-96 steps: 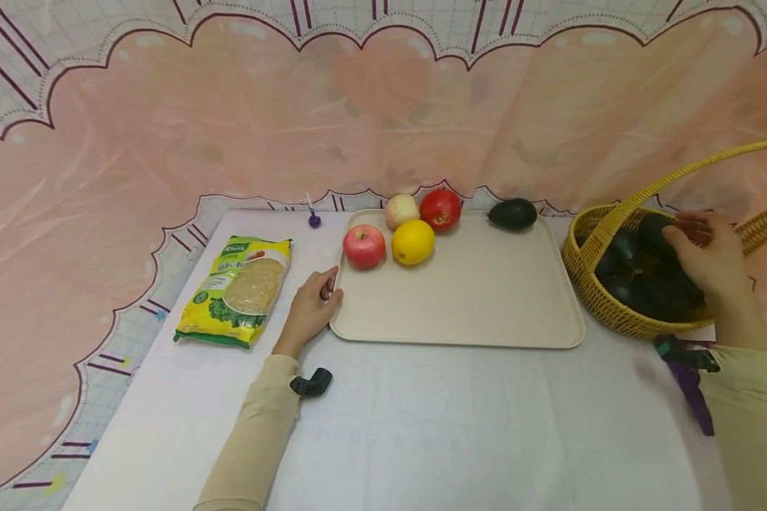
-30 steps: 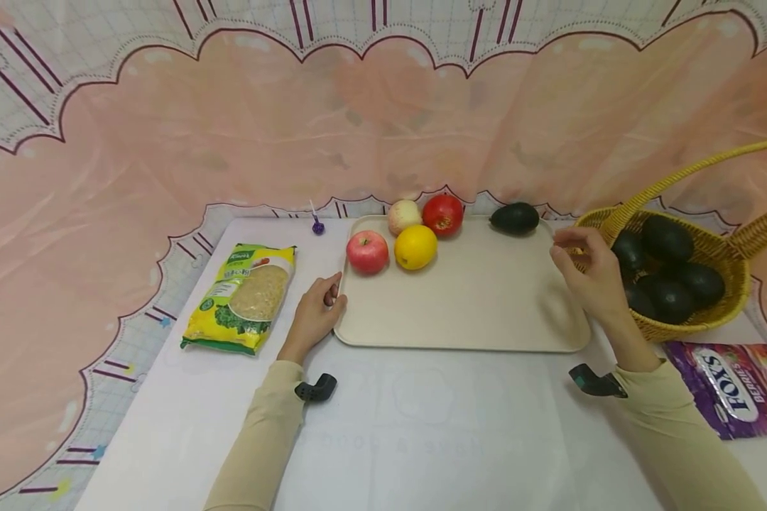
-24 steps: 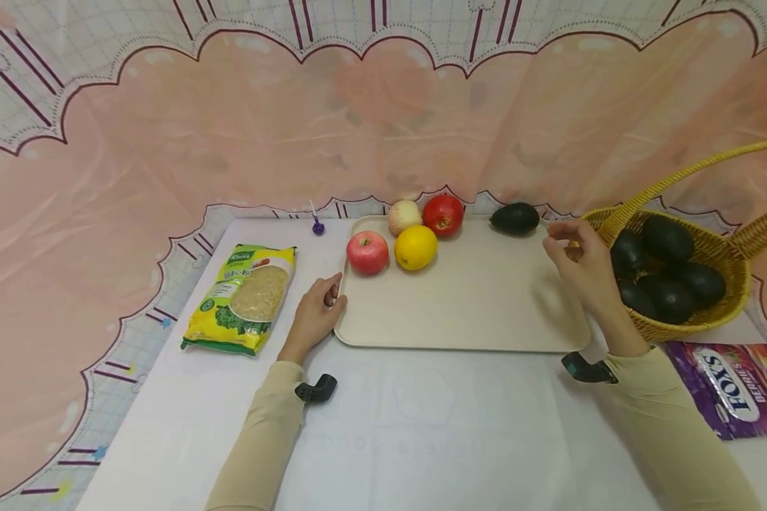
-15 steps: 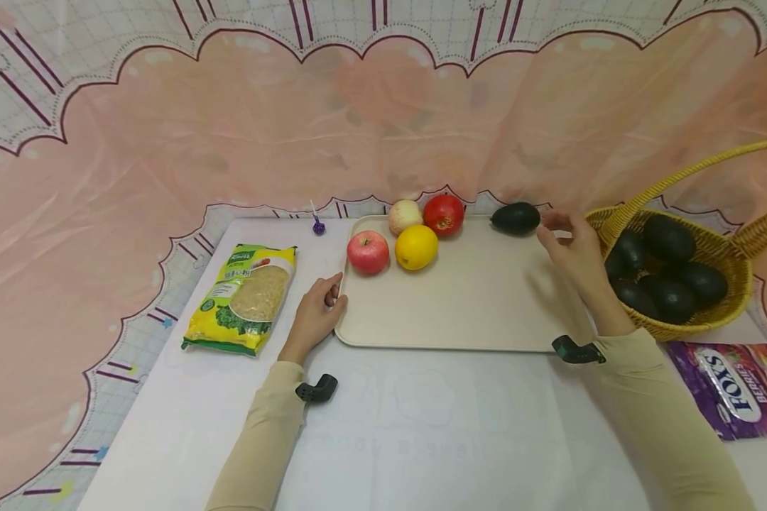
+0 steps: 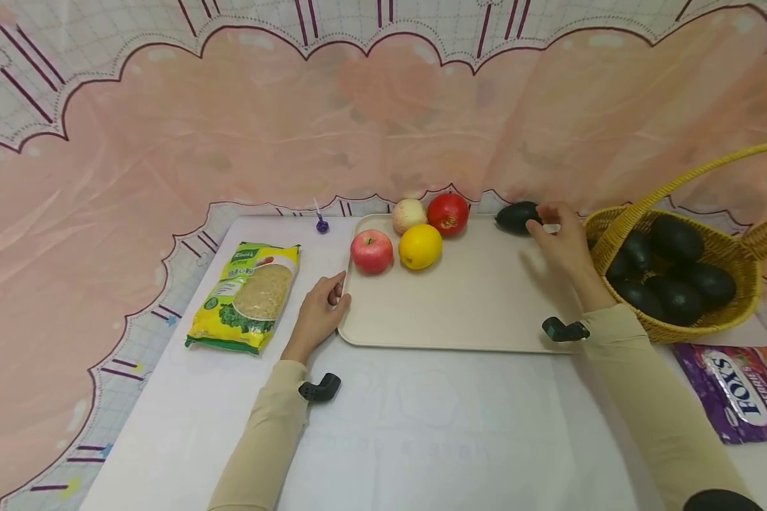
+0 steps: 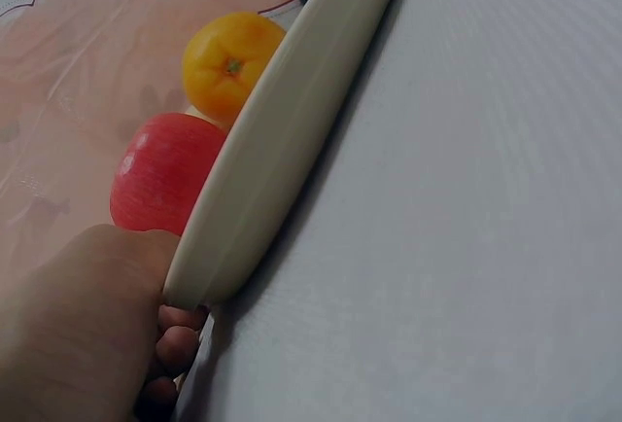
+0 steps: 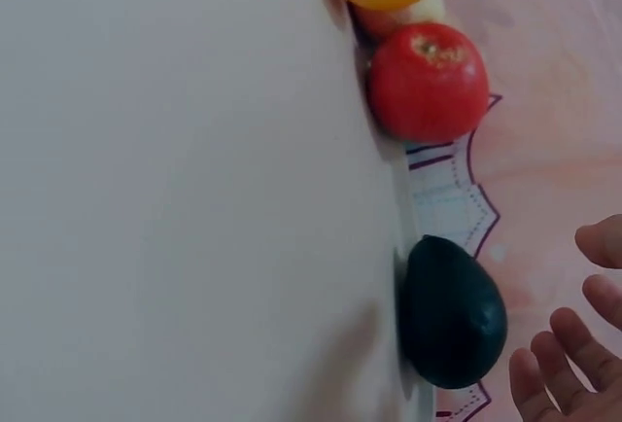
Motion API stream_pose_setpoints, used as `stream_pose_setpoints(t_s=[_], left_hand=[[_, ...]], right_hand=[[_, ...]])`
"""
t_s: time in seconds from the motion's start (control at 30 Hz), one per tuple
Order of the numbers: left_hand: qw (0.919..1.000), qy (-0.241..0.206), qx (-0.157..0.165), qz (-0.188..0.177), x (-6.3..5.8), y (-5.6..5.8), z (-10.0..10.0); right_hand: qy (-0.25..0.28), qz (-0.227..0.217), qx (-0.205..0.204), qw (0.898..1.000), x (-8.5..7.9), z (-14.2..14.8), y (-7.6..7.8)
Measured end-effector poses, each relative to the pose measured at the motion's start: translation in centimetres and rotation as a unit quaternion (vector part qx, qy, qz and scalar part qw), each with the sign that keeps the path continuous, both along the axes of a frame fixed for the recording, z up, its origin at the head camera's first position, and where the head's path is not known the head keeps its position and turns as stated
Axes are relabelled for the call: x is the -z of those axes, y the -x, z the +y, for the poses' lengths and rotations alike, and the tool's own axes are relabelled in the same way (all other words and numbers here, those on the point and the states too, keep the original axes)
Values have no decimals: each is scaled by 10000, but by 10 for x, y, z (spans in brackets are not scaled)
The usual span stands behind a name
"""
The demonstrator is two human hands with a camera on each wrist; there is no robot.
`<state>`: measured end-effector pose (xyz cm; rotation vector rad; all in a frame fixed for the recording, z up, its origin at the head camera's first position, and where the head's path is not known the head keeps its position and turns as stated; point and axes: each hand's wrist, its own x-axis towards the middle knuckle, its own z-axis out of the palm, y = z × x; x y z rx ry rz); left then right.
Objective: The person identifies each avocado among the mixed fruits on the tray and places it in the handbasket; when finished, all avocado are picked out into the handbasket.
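Observation:
My left hand (image 5: 315, 316) grips the left edge of a beige tray (image 5: 466, 305); in the left wrist view its fingers curl beneath the rim. A dark green avocado (image 5: 514, 217) lies at the tray's back right. Fingertips of my right hand (image 5: 567, 245) are right at the avocado's right end in the head view. In the right wrist view, the spread fingers (image 7: 573, 364) stand beside the avocado, not closed round it. Grouped at the tray's back left are a red apple (image 5: 372, 251), a yellow-orange fruit (image 5: 420, 246), a pale peach-like fruit (image 5: 409, 216) and a red pomegranate (image 5: 448, 214).
Right of the tray stands a yellow wicker basket (image 5: 751, 287) with a tall handle, holding several avocados (image 5: 677, 240). A purple FOX'S bag (image 5: 738, 394) lies in front of it. A yellow Knorr packet (image 5: 246, 298) and a purple lollipop (image 5: 322, 226) lie at left.
My right hand has come away from over the basket and moved left across the tray's right side to the avocado. The left hand keeps its place at the tray edge.

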<state>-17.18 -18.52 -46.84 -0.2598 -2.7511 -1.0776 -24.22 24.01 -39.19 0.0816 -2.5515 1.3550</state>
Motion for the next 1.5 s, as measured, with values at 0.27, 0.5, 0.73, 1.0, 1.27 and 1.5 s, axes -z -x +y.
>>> stream_pose_setpoints(t_s=[0.27, 0.5, 0.73, 1.0, 1.27, 1.5], left_hand=[[10000, -42, -10, -16, -2, 0, 2], [10000, -30, -55, -60, -3, 0, 2], [9999, -63, -40, -88, -4, -1, 5], [9998, -11, -50, -169, -1, -1, 6], [9998, 24, -81, -189, -1, -2, 3], [9997, 27, -101, -220, -2, -1, 2]], right_hand=[[-658, 187, -41, 9976, 7, 2, 17], [-1169, -162, 34, 9930, 9, -3, 31], [-1586, -546, -92, 9858, 10, -2, 41], [-1811, -1026, -69, 9781, 16, 4, 44], [-1737, -1004, -250, 9794, 16, 0, 44], [-1352, -1030, -390, 9847, 15, -5, 42]])
